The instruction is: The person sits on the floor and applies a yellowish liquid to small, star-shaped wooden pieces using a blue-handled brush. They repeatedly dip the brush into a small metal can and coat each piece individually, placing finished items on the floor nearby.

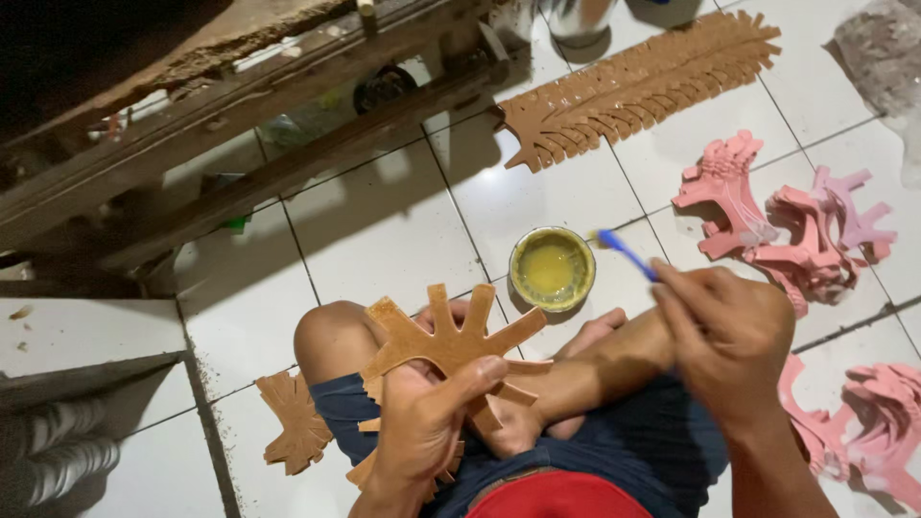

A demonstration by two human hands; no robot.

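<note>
We note 1 round tin of yellow glue [552, 269] beyond our fingers; left hand [427, 422] clamps a tan star-shaped cutout [451, 345], right hand [729, 331] pinches a blue-handled brush [625, 252]; pink cutouts [777, 230] lie right.

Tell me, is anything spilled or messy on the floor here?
Nothing looks spilled. The yellow glue sits inside its small round tin. The brown cut-outs lie in a neat overlapping row, but the pink cut-outs are heaped loosely and tangled. The left hand holds one brown spiky piece; the right hand holds a blue brush.

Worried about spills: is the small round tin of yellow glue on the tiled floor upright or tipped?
Upright. The small round tin sits flat on the white tiled floor, its open rim facing up, yellow glue level inside.
</note>
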